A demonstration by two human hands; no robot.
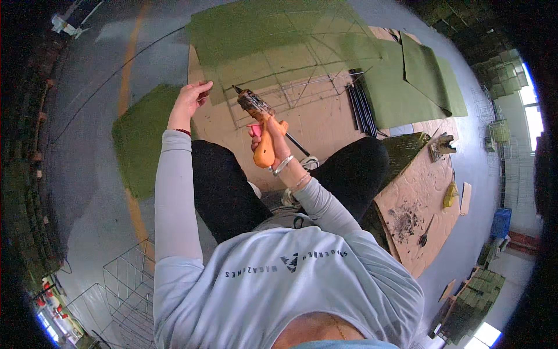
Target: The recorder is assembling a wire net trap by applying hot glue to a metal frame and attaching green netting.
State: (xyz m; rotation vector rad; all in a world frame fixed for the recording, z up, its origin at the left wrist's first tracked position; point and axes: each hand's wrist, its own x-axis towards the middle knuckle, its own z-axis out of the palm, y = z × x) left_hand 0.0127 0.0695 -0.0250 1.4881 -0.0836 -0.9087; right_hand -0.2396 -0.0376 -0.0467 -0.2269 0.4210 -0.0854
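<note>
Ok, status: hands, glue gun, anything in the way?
Right hand gripping orange glue gun, tip forward-left. Left hand raised, whether holding anything unclear. Black rods off right, clear of gun.

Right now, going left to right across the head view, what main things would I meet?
Orange floor line, left hand, glue gun, black sticks, yellow item, blue box.

Orange glue gun (267, 139), grime-crusted barrel (254, 104), pink trigger (256, 130); held up, nozzle (237, 89) pointing forward-left.
</note>
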